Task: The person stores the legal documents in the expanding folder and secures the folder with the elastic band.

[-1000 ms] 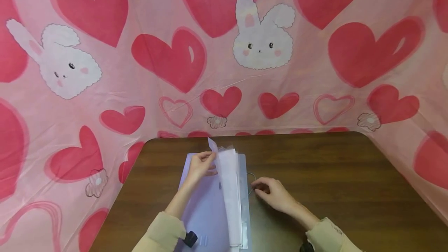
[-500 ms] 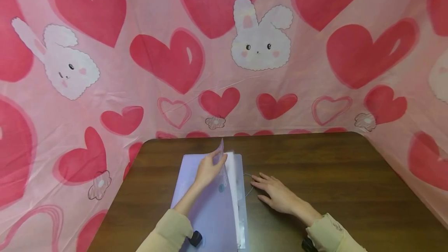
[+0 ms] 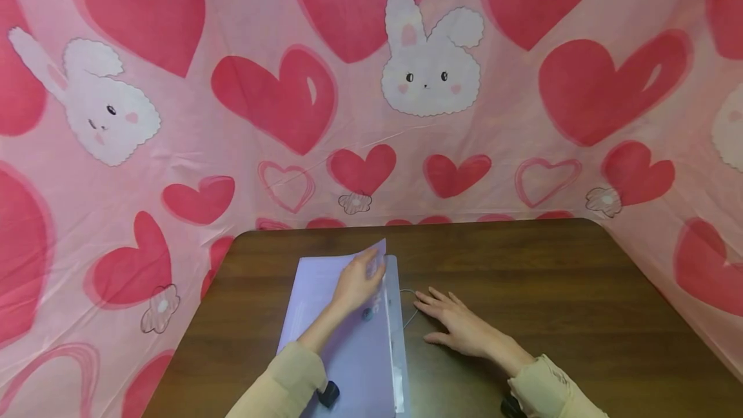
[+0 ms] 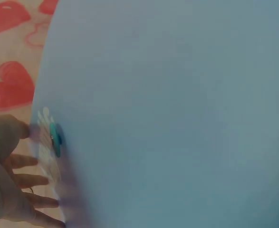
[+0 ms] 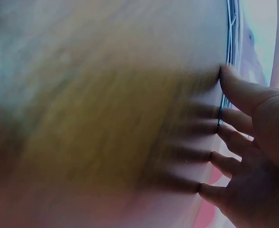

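A lilac plastic file folder (image 3: 348, 353) lies lengthwise on the table, left of centre. My left hand (image 3: 356, 279) holds the upper right edge of its front cover, whose corner stands up slightly. Close to that edge the left wrist view shows a round teal button (image 4: 55, 138). A narrow strip of the back cover (image 3: 397, 334) and the pale edges of the contents show along the right side. Beside a thin elastic cord (image 3: 411, 318) looping out from the folder, my right hand (image 3: 461, 324) rests on the table with its fingers spread.
The dark wooden table (image 3: 557, 295) extends to the right and behind the folder. A pink sheet (image 3: 499, 128) printed with hearts and rabbits hangs behind and beside the table.
My left hand has swung the lilac cover rightward and down over the clear sleeves and papers, which are now mostly covered. My right hand's fingers have spread out on the table.
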Demonstrator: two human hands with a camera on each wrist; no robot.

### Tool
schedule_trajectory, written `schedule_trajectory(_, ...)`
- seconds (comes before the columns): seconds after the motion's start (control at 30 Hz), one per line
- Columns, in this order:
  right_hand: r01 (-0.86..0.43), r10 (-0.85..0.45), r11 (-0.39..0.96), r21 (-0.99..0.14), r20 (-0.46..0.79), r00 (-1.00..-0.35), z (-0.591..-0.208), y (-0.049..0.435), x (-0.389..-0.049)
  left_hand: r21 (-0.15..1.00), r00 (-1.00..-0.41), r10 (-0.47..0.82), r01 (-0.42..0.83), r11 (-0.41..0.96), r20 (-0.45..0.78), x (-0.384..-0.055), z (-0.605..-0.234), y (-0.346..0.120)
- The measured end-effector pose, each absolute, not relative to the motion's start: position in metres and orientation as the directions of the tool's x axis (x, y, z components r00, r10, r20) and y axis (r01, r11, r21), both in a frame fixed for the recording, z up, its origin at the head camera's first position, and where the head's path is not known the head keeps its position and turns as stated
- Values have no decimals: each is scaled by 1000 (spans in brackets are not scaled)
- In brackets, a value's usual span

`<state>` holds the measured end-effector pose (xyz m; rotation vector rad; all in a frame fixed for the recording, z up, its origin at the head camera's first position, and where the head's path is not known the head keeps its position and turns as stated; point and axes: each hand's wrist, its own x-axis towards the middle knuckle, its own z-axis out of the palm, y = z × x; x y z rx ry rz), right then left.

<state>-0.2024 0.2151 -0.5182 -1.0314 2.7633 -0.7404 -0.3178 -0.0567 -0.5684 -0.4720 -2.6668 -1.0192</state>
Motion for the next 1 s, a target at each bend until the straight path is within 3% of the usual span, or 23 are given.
schedule_trajectory(0.23, -589, -659, 625, -512, 59, -750, -519, 212, -205, 538, -939, 254, 341, 771, 230, -280, -522, -56)
schedule_trajectory(0.43, -622, -668, 580, -527, 130, -733, -530, 212, -209, 403, -930, 332, 368, 838, 158, -271, -514, -65)
schedule_trajectory(0.67, -597, -661, 570, -565, 117, -742, -532, 208, -210, 387, -878, 475, 461, 798, 66, -252, -508, -111)
schedule_trajectory(1.0, -547, -627, 608, -576, 74, -775, -525, 216, -201, 359, -894, 447, 430, 829, 38, -224, -508, -171)
